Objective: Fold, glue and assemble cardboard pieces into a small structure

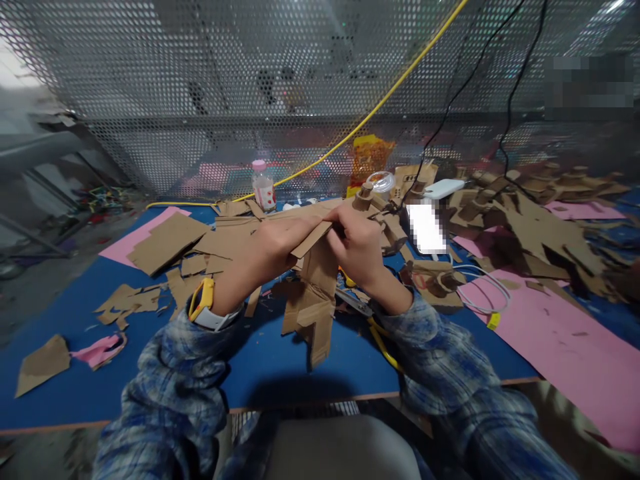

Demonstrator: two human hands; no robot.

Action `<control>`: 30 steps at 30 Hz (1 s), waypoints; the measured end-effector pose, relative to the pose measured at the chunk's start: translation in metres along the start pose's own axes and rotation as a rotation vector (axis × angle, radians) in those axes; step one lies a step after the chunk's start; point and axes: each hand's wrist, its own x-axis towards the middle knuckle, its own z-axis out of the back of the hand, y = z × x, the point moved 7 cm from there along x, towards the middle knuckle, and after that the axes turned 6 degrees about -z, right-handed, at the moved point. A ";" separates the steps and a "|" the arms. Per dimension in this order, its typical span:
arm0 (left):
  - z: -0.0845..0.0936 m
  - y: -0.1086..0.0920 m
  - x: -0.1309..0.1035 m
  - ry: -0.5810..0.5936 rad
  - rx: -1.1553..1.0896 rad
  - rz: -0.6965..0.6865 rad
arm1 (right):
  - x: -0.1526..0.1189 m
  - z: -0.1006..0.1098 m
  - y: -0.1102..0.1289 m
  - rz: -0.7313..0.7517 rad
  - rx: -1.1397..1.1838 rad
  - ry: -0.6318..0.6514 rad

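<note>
Both hands meet over the middle of the blue table on a small strip of brown cardboard [312, 240]. My left hand [277, 243] grips its left side with closed fingers. From the right, my right hand [359, 243] pinches the strip's upper end. Below the hands lies a folded cardboard piece [315, 293] with a narrow leg toward the table's front; I cannot tell whether it joins the strip. Beside my right wrist are a grey metal blade [353, 301] and a yellow looped handle [384, 347], partly under the sleeve.
Cardboard sheets [167, 243] and scraps [133, 300] cover the left side. A pink-capped bottle [263, 187] stands at the back, near a yellow cable [370, 120]. To the right are a lit phone [425, 227], a white cable [487, 307], pink sheets [560, 347] and piled cardboard [545, 227].
</note>
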 end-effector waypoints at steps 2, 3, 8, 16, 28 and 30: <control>0.007 -0.002 0.002 -0.030 -0.040 -0.014 | 0.003 -0.001 -0.002 -0.055 0.068 0.027; 0.011 -0.003 0.003 -0.033 -0.070 -0.022 | 0.004 -0.003 -0.004 -0.098 0.125 0.069; 0.020 -0.005 0.004 0.006 -0.133 -0.031 | 0.005 -0.028 -0.011 -0.296 0.626 0.467; 0.004 0.000 0.002 -0.107 -0.041 -0.062 | -0.004 -0.045 -0.010 -0.425 0.833 0.582; 0.008 0.010 -0.002 -0.084 -0.051 -0.007 | -0.013 -0.059 -0.018 -0.480 0.797 0.441; 0.007 0.014 -0.001 -0.100 -0.072 0.026 | -0.014 -0.063 -0.025 -0.529 0.816 0.397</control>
